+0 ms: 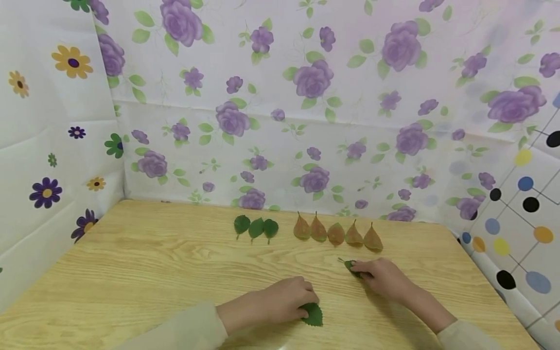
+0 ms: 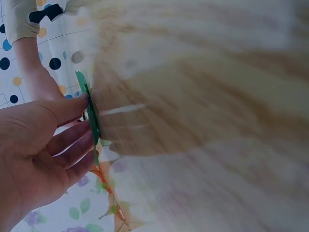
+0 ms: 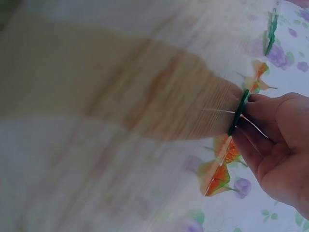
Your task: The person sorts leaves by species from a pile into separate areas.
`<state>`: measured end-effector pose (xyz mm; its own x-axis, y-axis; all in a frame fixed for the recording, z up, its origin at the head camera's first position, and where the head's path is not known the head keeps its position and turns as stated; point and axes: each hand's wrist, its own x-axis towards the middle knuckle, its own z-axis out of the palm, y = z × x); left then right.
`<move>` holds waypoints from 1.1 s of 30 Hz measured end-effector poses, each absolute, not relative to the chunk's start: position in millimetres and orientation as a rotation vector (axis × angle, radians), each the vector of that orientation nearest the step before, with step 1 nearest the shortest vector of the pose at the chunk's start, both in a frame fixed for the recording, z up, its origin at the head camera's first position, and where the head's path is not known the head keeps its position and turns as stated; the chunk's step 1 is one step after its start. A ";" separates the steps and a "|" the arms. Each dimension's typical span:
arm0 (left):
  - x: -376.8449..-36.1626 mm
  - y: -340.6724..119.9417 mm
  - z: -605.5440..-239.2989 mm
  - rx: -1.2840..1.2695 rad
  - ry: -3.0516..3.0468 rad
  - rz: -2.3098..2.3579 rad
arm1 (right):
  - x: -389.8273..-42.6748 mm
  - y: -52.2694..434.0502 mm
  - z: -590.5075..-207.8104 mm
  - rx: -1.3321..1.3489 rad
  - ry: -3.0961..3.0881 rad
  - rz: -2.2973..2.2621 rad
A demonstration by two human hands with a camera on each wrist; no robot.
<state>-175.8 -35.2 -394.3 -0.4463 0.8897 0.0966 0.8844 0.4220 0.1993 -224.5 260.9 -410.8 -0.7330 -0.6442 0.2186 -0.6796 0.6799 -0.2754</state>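
Low in the middle of the head view, my left hand [image 1: 288, 300] pinches a green leaf [image 1: 313, 316] with a toothed edge, close to the tabletop. In the left wrist view that leaf [image 2: 91, 116] appears edge-on between thumb and fingers. Farther right, my right hand [image 1: 387, 279] pinches another green leaf [image 1: 351, 266], its stalk pointing up and left; the fingers cover part of it. The right wrist view shows this leaf [image 3: 238, 112] edge-on at the fingertips. Beyond the hands, three green leaves [image 1: 256, 228] lie side by side, left of a row of several reddish-brown leaves [image 1: 336, 234].
The wooden table [image 1: 153, 272] has a light grain. Behind it hangs a white sheet [image 1: 280, 141] with purple flowers. Patterned sheets also stand at the left [image 1: 26, 160] and at the right [image 1: 516, 204], along the table's sides.
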 end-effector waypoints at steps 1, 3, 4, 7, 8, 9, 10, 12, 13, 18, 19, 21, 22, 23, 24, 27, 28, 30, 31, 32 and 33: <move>-175.7 -35.0 -394.5 1.636 2.631 0.351 | -224.8 260.6 -410.9 1.086 -2.788 0.516; -175.7 -34.7 -395.0 1.625 2.637 0.364 | -225.7 260.2 -411.6 1.063 -2.793 0.518; -175.7 -34.5 -395.1 1.617 2.641 0.370 | -225.9 259.9 -411.7 1.059 -2.790 0.520; -175.7 -33.9 -395.8 1.571 2.651 0.390 | -226.9 258.6 -413.5 1.070 -2.761 0.519; -175.8 -33.7 -396.0 1.554 2.658 0.388 | -227.1 258.2 -413.8 1.081 -2.747 0.519; -176.1 -33.5 -396.3 1.539 2.662 0.382 | -227.2 257.6 -413.8 1.091 -2.734 0.510; -176.2 -33.3 -396.5 1.522 2.664 0.382 | -227.4 257.3 -414.1 1.103 -2.721 0.500; -176.7 -33.1 -397.0 1.494 2.669 0.388 | -227.5 256.8 -414.4 1.124 -2.705 0.482; -177.2 -33.1 -397.3 1.488 2.671 0.385 | -227.4 256.6 -414.4 1.134 -2.698 0.474; -178.6 -34.4 -398.4 1.456 2.664 0.405 | -225.5 257.4 -413.0 1.168 -2.733 0.467; -178.5 -34.6 -398.5 1.458 2.665 0.396 | -225.0 257.7 -412.7 1.171 -2.743 0.472; -177.5 -34.5 -397.7 1.463 2.675 0.377 | -224.1 258.0 -412.1 1.174 -2.756 0.476; -176.7 -34.2 -396.9 1.462 2.680 0.362 | -223.7 258.1 -411.8 1.174 -2.758 0.477; -175.8 -33.6 -396.1 1.463 2.686 0.349 | -223.4 258.1 -411.5 1.175 -2.757 0.475; -174.9 -32.9 -395.0 1.458 2.692 0.334 | -223.1 258.0 -411.3 1.174 -2.757 0.474; -172.6 -31.8 -391.2 1.407 2.685 0.347 | -222.2 257.7 -410.5 1.173 -2.749 0.473; -172.3 -31.5 -390.5 1.384 2.679 0.360 | -222.1 257.6 -410.3 1.175 -2.747 0.474; -172.6 -31.4 -389.7 1.336 2.661 0.394 | -221.8 257.4 -410.1 1.178 -2.740 0.475; -173.1 -31.5 -389.8 1.322 2.652 0.416 | -221.8 257.4 -410.1 1.180 -2.738 0.473; -173.7 -31.4 -390.3 1.316 2.644 0.437 | -221.8 257.3 -410.2 1.183 -2.736 0.471; -174.2 -31.3 -390.9 1.310 2.638 0.451 | -221.8 257.2 -410.2 1.185 -2.735 0.470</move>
